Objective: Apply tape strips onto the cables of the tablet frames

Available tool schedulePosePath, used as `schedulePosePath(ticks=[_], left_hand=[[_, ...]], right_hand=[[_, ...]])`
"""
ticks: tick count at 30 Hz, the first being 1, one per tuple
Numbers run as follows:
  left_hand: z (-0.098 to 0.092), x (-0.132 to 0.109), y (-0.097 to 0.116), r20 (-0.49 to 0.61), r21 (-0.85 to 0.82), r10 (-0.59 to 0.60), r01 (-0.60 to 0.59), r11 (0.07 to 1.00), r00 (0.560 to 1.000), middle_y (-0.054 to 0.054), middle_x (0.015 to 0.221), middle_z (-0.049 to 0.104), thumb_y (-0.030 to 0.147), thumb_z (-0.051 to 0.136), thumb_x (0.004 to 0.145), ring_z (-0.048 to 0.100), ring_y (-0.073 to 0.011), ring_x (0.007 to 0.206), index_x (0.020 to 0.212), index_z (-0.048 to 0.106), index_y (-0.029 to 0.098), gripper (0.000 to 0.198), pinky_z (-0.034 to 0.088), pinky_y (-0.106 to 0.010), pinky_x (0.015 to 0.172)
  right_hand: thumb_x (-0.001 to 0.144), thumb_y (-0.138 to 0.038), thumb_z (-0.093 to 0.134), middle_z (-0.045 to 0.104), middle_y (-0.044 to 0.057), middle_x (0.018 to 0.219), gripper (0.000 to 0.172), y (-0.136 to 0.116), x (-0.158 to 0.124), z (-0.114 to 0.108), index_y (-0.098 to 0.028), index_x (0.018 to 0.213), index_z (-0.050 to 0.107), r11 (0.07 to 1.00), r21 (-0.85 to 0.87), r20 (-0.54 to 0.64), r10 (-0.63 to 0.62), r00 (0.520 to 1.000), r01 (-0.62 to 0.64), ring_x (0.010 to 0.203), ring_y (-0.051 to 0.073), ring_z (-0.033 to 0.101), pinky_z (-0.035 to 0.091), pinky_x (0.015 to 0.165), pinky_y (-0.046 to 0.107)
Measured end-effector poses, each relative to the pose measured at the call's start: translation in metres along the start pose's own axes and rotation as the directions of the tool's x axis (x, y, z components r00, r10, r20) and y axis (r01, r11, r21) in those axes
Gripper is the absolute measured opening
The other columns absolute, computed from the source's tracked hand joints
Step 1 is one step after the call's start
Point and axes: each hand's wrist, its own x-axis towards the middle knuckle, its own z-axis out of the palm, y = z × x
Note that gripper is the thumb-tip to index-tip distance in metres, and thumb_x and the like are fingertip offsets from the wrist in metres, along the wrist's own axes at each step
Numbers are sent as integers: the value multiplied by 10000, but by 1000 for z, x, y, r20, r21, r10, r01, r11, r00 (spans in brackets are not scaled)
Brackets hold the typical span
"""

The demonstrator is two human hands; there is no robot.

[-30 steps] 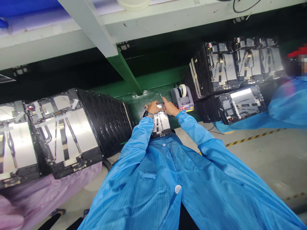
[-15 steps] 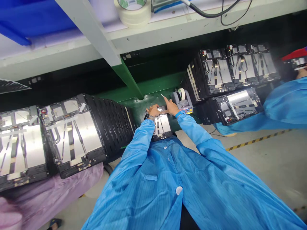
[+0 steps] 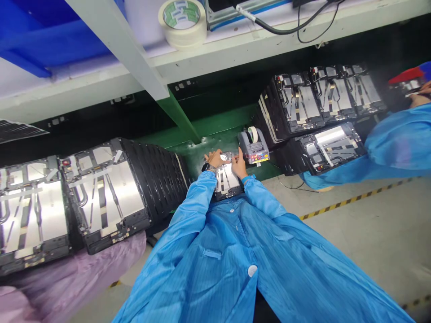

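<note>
A flat electronic panel [image 3: 226,179] with a silvery metal back, dark strips and a black frame lies in front of my body. Across its upper left part rests my left hand [image 3: 213,159], fingers stretched out. My right hand [image 3: 239,166] is at the upper right edge, its thumb toward the panel's face and its fingers along the side; the small details under the fingertips are hidden. Just right of that hand stands a grey tape dispenser [image 3: 253,146] with a roll of whitish tape and lit buttons.
Stacks of similar panels stand at left [image 3: 107,193] and right [image 3: 301,105]. A white shelf beam [image 3: 215,60] crosses above, bearing a large tape roll [image 3: 183,24] and cables. At right, a co-worker's blue sleeve [image 3: 400,139] reaches in; pink cloth [image 3: 101,269] shows at lower left.
My right hand has come down from above the panel's top right, where a thin white piece showed at its fingertip, to the panel's right edge. My left hand stays. The view has shifted slightly.
</note>
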Motion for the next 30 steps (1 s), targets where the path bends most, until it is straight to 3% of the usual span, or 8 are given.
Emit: schedulePosePath(ticks=[6, 10, 14, 17, 19, 23, 26, 30], left_hand=[[-10, -6, -1, -10, -24, 14, -14, 1000, 1000, -130, 1460, 627, 557, 829, 773, 470, -372, 1445, 1318, 630, 281, 642, 266, -575, 1240], [-8, -28, -26, -234, -202, -40, -9, 979, 971, -95, 1519, 564, 445, 642, 954, 468, -263, 1454, 1385, 581, 287, 462, 386, -406, 1204], [7, -57, -59, -392, -293, -158, 39, 955, 906, -103, 1493, 560, 369, 501, 1030, 498, -196, 1435, 1397, 557, 255, 388, 377, -324, 1224], [20, -72, -77, -333, -350, -205, 81, 933, 920, -101, 1492, 559, 308, 514, 1021, 532, -172, 1416, 1407, 547, 260, 391, 413, -299, 1198], [28, -77, -83, -272, -422, -233, 102, 901, 934, -96, 1501, 566, 278, 553, 1002, 567, -159, 1387, 1408, 544, 265, 406, 451, -289, 1164], [35, -78, -83, -190, -549, -286, 140, 824, 939, -79, 1554, 564, 266, 566, 1001, 607, -165, 1360, 1425, 527, 282, 426, 512, -314, 1100], [41, -76, -83, -147, -623, -303, 150, 768, 942, -75, 1568, 571, 247, 573, 997, 614, -178, 1359, 1442, 521, 277, 449, 537, -338, 1085], [57, -69, -92, -146, -788, -288, 65, 612, 946, -83, 1496, 630, 220, 628, 964, 658, -205, 1298, 1378, 576, 257, 420, 553, -386, 1089]], right_hand=[[990, -286, 462, 668, 159, 1244, 802, 4, 8, -2, -129, 1696, 113, 998, 60, -21, -20, 1000, 21, 934, 231, 697, 576, 950, 421], [963, -300, 482, 629, 195, 1299, 822, 7, -2, -2, -141, 1692, 135, 991, 68, -145, -103, 984, 114, 1059, 280, 669, 547, 1027, 509], [937, -317, 518, 560, 241, 1405, 870, 6, -17, -2, -124, 1688, 123, 992, 11, -133, -124, 983, 126, 1245, 328, 603, 499, 1088, 555], [946, -311, 499, 532, 257, 1442, 859, 0, -25, 1, -92, 1683, 118, 992, -38, -126, -126, 984, 122, 1337, 356, 534, 455, 1125, 580], [953, -309, 508, 564, 228, 1416, 832, -6, -30, 6, -121, 1686, 162, 974, -60, -62, -220, 973, 217, 1335, 364, 522, 432, 1141, 582], [953, -257, 526, 651, 171, 1259, 782, -23, -30, 23, -160, 1681, 260, 908, -46, 118, -408, 905, 415, 1226, 355, 552, 444, 1111, 547], [952, -165, 471, 669, 146, 1158, 734, -33, -20, 38, -144, 1667, 307, 887, -32, 207, -446, 871, 461, 1143, 314, 576, 464, 1083, 487], [923, -102, 459, 682, 96, 1051, 669, -37, 1, 53, -168, 1587, 436, 891, 73, 164, -455, 875, 449, 1061, 274, 597, 475, 1035, 427]])
